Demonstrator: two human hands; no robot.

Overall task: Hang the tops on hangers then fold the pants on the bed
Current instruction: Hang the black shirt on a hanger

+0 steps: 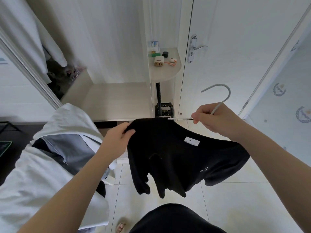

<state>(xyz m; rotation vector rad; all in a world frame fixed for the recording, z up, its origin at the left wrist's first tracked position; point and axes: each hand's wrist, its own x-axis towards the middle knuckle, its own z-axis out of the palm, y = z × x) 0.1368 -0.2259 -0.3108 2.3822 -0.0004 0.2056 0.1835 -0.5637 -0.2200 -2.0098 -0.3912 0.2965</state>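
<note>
Black top (185,158) is hanging in the air in front of you, over the tiled floor (235,207), between both hands, body and sleeves drooping down, neck label facing up. Its shoulder line is running left to right, slightly toward you on the right side. Your left hand (117,137) is pinching the left shoulder fabric. Your right hand (212,115) is gripping the hanger (218,105) at its neck just under the hook, which is pointing up and away. A short white stretch of hanger arm is showing between your right hand and the top's far edge. The left hand is nearer the loose shoulder, so it is probably pulling the cloth over that arm. More clothes are lying on the bed (33,190) to your left, beside the open wardrobe (117,98).
</note>
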